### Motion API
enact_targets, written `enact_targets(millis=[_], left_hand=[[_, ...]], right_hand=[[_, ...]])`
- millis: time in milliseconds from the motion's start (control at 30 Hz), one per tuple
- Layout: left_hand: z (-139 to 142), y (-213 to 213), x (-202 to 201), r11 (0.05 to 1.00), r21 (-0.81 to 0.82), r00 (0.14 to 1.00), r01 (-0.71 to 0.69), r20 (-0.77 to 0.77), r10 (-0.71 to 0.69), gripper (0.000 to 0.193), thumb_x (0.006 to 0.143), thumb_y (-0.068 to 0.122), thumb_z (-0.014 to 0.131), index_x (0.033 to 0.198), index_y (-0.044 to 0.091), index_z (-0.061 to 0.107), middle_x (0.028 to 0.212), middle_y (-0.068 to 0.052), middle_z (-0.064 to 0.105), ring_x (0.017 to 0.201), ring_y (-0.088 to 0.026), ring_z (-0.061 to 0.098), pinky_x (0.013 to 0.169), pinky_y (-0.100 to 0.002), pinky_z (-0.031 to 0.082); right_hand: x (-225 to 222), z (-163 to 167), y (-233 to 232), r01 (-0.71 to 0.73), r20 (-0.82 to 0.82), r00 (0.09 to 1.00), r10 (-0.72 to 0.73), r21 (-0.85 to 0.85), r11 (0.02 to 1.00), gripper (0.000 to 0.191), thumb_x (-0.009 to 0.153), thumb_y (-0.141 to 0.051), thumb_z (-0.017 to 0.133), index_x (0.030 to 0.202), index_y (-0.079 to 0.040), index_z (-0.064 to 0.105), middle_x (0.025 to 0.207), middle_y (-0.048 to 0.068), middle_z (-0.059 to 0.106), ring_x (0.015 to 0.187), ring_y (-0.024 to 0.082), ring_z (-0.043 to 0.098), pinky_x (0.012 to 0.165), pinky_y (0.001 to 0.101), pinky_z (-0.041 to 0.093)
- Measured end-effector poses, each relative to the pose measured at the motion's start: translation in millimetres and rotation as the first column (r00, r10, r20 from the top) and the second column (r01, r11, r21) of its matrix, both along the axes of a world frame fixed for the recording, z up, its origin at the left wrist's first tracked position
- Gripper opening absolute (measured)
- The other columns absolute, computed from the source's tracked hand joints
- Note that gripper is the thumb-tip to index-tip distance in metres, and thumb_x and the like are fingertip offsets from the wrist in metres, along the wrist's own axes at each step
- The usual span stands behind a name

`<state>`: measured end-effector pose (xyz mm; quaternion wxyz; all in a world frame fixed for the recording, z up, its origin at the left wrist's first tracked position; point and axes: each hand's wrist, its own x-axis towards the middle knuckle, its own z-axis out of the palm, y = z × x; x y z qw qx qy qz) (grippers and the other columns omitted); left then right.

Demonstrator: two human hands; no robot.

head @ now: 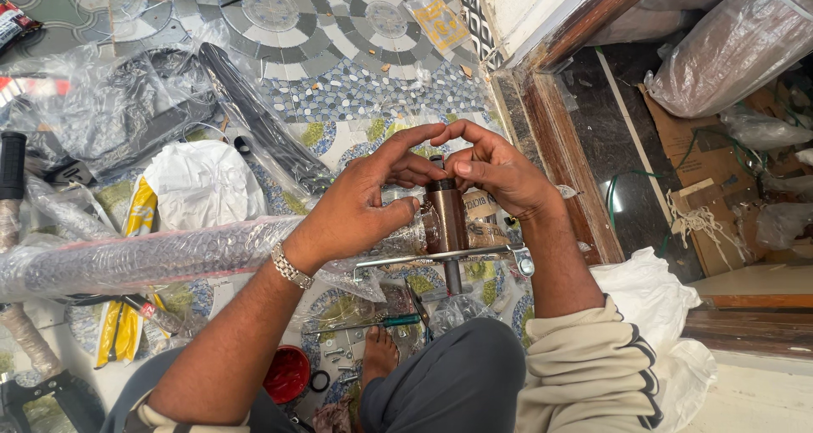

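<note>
Left hand [360, 204] gripping brown metal tube [446, 217], right hand [495, 169] pinching its top cap [439, 183] (bubble-wrapped frame [152, 255] alongside)

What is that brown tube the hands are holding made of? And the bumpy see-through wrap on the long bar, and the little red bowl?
The brown tube looks like metal with a glossy painted or coated finish; light streaks run down it. The wrap looks like clear plastic bubble wrap, with rows of small bubbles. The red bowl seems smooth plastic, though that is hard to tell. Both the left hand and the right hand grip the tube's top.
</note>
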<state>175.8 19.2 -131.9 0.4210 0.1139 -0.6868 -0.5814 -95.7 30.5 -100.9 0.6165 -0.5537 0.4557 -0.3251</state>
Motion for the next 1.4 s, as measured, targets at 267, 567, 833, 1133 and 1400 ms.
enact_targets(millis=[267,567,833,1133,1400], left_hand=[[-1.0,-0.2,2.9,0.999,-0.035,1.000,0.012,-0.006,-0.012,0.084,0.083,0.006,0.061,0.162,0.014,0.033,0.132,-0.014,0.072,0.126,-0.027,0.072,0.117,-0.045,0.053],[-1.6,1.7,2.3,1.000,-0.017,1.000,-0.016,0.006,0.016,0.081,0.085,0.007,0.060,0.161,0.015,0.035,0.131,-0.013,0.073,0.125,-0.027,0.073,0.113,-0.044,0.051],[0.4,-1.7,0.3,1.000,-0.008,1.000,-0.011,-0.003,0.011,0.081,0.083,0.004,0.060,0.160,0.015,0.035,0.130,-0.013,0.073,0.124,-0.027,0.073,0.114,-0.044,0.050],[0.4,-2.1,0.8,1.000,0.012,1.000,0.018,-0.021,-0.018,0.081,0.083,0.002,0.059,0.160,0.014,0.036,0.129,-0.014,0.073,0.125,-0.029,0.073,0.114,-0.045,0.049],[5.1,-0.2,0.1,1.000,-0.011,0.999,-0.004,0.032,0.004,0.079,0.081,0.002,0.059,0.157,0.014,0.039,0.131,-0.014,0.073,0.125,-0.029,0.074,0.113,-0.044,0.049]], right_hand=[[1.0,-0.5,0.2,-0.081,0.000,0.997,0.081,0.018,0.997,0.074,0.091,-0.030,0.079,0.148,-0.001,0.042,0.102,0.012,0.076,0.096,0.015,0.075,0.089,0.0321,0.060],[0.0,-6.8,1.1,-0.018,-0.012,1.000,0.018,-0.019,1.000,0.065,0.090,-0.021,0.083,0.144,0.000,0.053,0.095,0.011,0.077,0.088,0.013,0.074,0.080,0.0308,0.060],[-0.8,-5.2,1.4,0.032,-0.011,0.999,-0.032,-0.016,0.999,0.063,0.087,-0.016,0.084,0.141,0.000,0.056,0.092,0.010,0.076,0.084,0.012,0.072,0.078,0.0289,0.058],[-6.5,-2.9,1.8,0.003,0.050,0.999,-0.004,0.012,1.000,0.057,0.092,-0.018,0.080,0.139,0.003,0.054,0.100,0.011,0.077,0.093,0.013,0.073,0.088,0.0287,0.056],[-6.3,-6.7,1.7,0.031,0.011,0.999,-0.031,-0.017,0.999,0.050,0.091,-0.018,0.079,0.132,0.001,0.056,0.094,0.012,0.078,0.085,0.013,0.074,0.079,0.0289,0.060]])
